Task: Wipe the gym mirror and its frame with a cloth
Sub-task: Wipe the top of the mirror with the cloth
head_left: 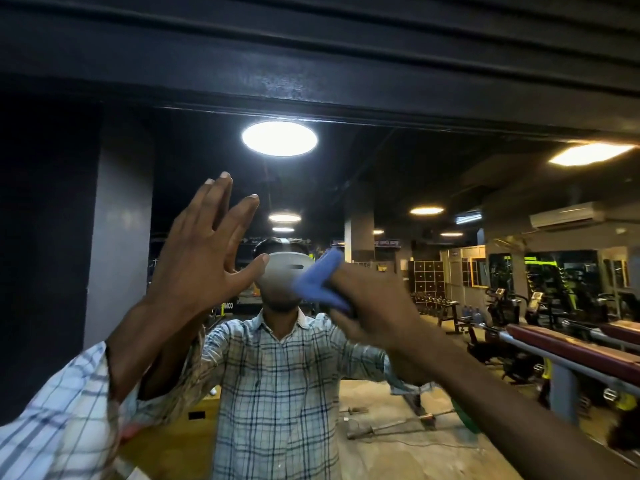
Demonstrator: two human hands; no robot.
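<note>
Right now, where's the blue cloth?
Head view, right of centre: the blue cloth is gripped in the right hand, before the mirror, beside the left hand.

right hand (374, 306) motion-blurred, covers most of blue cloth (318, 282); left sleeve (52, 410) cut off at bottom-left edge.

The scene is dim, and the upper frame (311, 64) is nearly black. A round ceiling light (279, 138), reflected in the mirror (415, 188), blows out to pure white, and a warm rectangular panel (590, 154) glows at the right. The right hand (374, 306) and the blue cloth (320, 282) are smeared by motion blur; the left hand (204, 258) is sharper. Straight lines bow toward the edges, and the far gym looks soft and grainy.
</note>
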